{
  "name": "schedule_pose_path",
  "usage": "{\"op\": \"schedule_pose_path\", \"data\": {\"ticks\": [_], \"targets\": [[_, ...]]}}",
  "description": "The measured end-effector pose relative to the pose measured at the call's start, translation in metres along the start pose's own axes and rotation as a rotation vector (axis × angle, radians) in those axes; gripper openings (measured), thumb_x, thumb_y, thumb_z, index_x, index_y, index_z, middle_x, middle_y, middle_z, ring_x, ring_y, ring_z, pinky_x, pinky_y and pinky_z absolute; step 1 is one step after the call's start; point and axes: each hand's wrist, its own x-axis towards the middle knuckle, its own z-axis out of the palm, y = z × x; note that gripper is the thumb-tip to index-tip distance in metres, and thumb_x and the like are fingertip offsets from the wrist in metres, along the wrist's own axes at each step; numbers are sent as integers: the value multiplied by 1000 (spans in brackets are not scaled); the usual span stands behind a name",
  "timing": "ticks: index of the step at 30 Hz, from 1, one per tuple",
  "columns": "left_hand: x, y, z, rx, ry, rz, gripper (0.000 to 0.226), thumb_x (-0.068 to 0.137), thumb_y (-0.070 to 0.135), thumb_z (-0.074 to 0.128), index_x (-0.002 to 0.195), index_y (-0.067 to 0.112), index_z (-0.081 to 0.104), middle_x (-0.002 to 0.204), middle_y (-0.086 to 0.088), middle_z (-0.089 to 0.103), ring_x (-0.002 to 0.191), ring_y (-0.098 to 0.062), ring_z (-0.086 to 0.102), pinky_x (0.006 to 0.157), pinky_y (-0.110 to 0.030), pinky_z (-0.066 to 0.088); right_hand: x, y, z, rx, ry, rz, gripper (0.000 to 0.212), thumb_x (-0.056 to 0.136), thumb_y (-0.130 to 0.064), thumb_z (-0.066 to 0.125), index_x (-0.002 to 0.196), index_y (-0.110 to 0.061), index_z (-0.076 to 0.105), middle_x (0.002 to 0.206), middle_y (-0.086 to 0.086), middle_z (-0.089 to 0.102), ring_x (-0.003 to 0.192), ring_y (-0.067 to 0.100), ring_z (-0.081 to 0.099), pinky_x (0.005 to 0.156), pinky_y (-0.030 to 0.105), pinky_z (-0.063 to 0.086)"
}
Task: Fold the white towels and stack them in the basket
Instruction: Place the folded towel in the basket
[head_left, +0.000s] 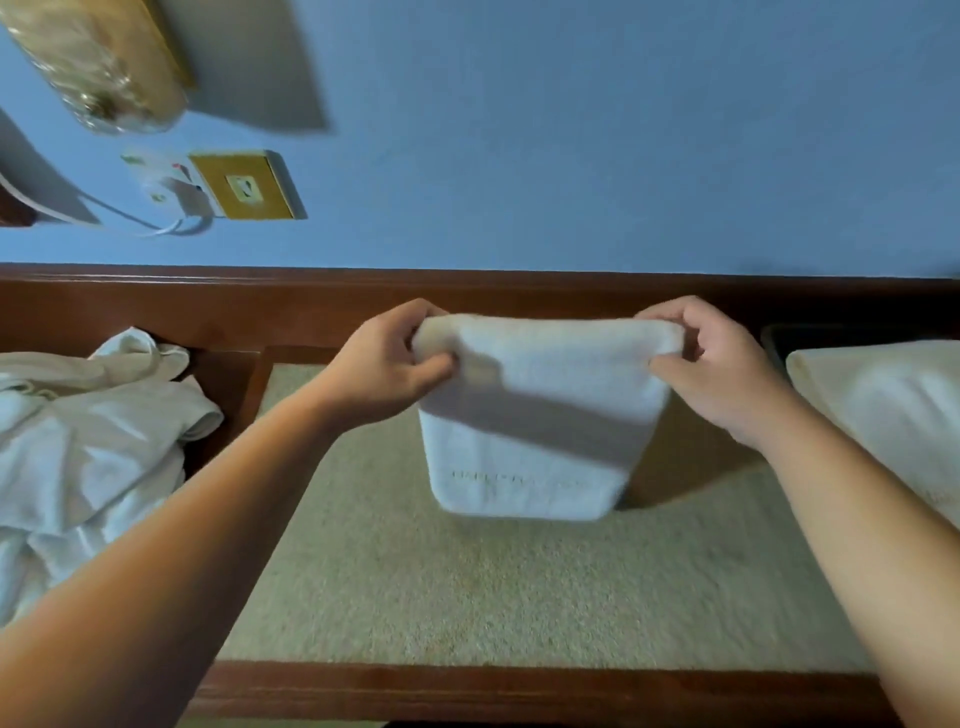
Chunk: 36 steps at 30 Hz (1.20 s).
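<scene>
My left hand (387, 358) and my right hand (714, 358) each pinch a top corner of the white towel (535, 415). My fingers (436, 364) are curled, with the cloth squeezed between thumb and fingers. I hold both corners up so the towel hangs flat and straight, and the edges line up.

The towel is already folded and thick. It hangs down between my hands, and its bottom edge looks like it touches or comes close to the beige table (493, 582) below my fingers. I think this lets me lay it down neat for one more fold.

Off to the left of my left hand is a messy pile of white towels (88, 447). These look not folded yet. Off to the right of my right hand is a folded towel (893, 410), sitting in what may be the dark basket (774, 338). I cannot see the basket well.
</scene>
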Motion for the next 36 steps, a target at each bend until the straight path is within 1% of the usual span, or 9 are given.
{"op": "schedule_pose_path", "data": {"ticks": [4,8,11,14,17,23,29,32,36], "targets": [[34,-29,25,-218,69,-158,17,93,32,73,105,21,67,89,10,70,74,-1,63,65,-19,51,38,29,20,338,35,151,37,96,-10,63,124,-34,65,111,4,70,105,24,69,91,43,55],[41,-105,94,-419,-12,-588,93,72,89,63,134,20,55,124,-9,70,91,-11,68,66,-29,57,56,104,75,365,-60,452,62,101,-39,66,156,-32,40,135,1,63,118,17,61,98,41,50],[4,-145,142,-350,-124,-851,103,71,91,59,137,13,50,124,-8,63,100,-17,64,74,-35,56,31,170,123,124,-230,687,78,98,-50,65,162,-23,27,143,3,57,125,24,57,96,42,51],[-41,-156,172,-266,-120,-867,67,89,68,67,125,13,55,112,-3,68,92,-15,67,74,-36,58,-12,212,156,-5,-156,644,57,91,-58,65,133,-19,59,125,8,69,107,23,67,90,41,56],[-66,-148,183,-285,-140,-922,50,99,56,59,122,12,54,104,-2,67,89,-17,67,68,-35,54,-47,204,167,165,-27,720,37,104,-51,53,121,-18,60,106,2,72,90,18,68,72,35,54],[-95,-129,204,-135,-183,-888,58,101,65,40,135,18,37,134,-12,47,115,-33,55,99,-51,50,-79,183,178,216,-53,785,49,107,-56,38,127,-14,54,111,4,68,95,22,67,89,45,56],[-103,-106,213,-292,-65,-1008,73,93,68,58,138,17,34,132,-10,57,103,-28,60,89,-43,52,-71,175,169,154,-117,744,65,105,-55,48,148,-7,44,134,6,54,132,29,54,95,31,40],[-111,-108,206,-482,-17,-1079,82,73,79,75,126,19,58,113,1,73,100,-23,72,91,-45,59,-72,182,163,171,-147,762,57,98,-63,55,127,-14,59,124,-2,67,115,22,66,101,36,51],[-110,-89,196,-633,-77,-977,72,71,73,80,116,17,75,102,2,81,95,-18,78,94,-46,60,-65,175,140,159,-141,752,46,99,-58,58,97,-15,76,91,0,79,84,16,75,80,33,58]]}}
